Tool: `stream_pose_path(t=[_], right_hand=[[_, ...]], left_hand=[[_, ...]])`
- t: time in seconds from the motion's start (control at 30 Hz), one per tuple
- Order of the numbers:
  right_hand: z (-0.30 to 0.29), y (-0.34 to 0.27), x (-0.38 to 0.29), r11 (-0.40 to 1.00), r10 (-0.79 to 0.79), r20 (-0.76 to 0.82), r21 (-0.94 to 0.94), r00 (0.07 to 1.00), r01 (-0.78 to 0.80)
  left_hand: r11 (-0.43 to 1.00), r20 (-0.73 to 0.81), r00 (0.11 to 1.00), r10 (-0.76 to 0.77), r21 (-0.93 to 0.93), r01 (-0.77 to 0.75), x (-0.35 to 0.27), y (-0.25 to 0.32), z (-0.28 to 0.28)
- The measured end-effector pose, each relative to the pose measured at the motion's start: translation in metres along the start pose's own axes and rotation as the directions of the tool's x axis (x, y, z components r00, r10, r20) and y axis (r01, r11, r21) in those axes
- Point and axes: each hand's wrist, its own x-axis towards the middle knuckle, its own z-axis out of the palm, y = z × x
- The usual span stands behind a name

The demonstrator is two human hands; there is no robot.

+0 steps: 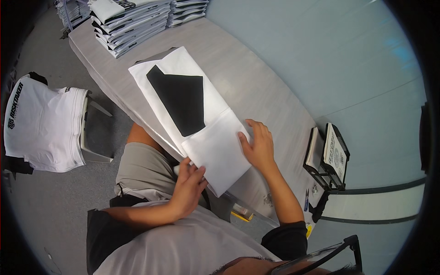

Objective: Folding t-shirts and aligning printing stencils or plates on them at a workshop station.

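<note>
A white garment with a black sleeve (182, 99) lies partly folded on the table before me, its lower part doubled over flat. My left hand (189, 187) is at the near left edge of this folded part, fingers curled at the fabric; whether they pinch it is hard to tell. On the far right edge of the same fold, my right hand (258, 146) rests with thumb and fingers apart. A grey piece (158, 56) shows from under the garment's top end.
A stack of folded shirts (132, 32) stands at the table's far end, with another stack (187, 12) beside it. White printed shirts (48, 120) drape over a stool at left. A black tray rack (326, 158) and blue-handled snips (306, 201) are at right, by the wall.
</note>
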Motion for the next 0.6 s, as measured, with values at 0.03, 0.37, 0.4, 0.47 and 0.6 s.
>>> stream_pose_path(t=[0.03,0.37,0.4,0.47,0.6], right_hand=[[-0.002,-0.004,-0.008,0.989,-0.126,-0.091,-0.083,0.988,0.119],[0.026,-0.012,-0.031,0.967,-0.058,0.305,-0.219,0.951,0.129],[0.027,-0.011,-0.031,0.969,-0.047,0.317,-0.217,0.947,0.121],[0.026,-0.01,-0.03,0.972,-0.024,0.325,-0.214,0.945,0.099],[0.026,-0.009,-0.022,0.958,-0.035,0.299,-0.262,0.954,0.118]], left_hand=[[0.968,0.038,0.97,0.239,0.069,-0.242,-0.007,0.001,-0.004],[-0.633,0.709,0.696,0.113,0.592,-0.499,0.031,0.023,-0.013],[-0.644,0.718,0.688,0.106,0.577,-0.503,0.033,0.022,-0.013],[-0.654,0.728,0.68,0.084,0.555,-0.514,0.033,0.023,-0.017],[-0.646,0.71,0.699,0.091,0.576,-0.501,0.029,0.031,-0.033]])
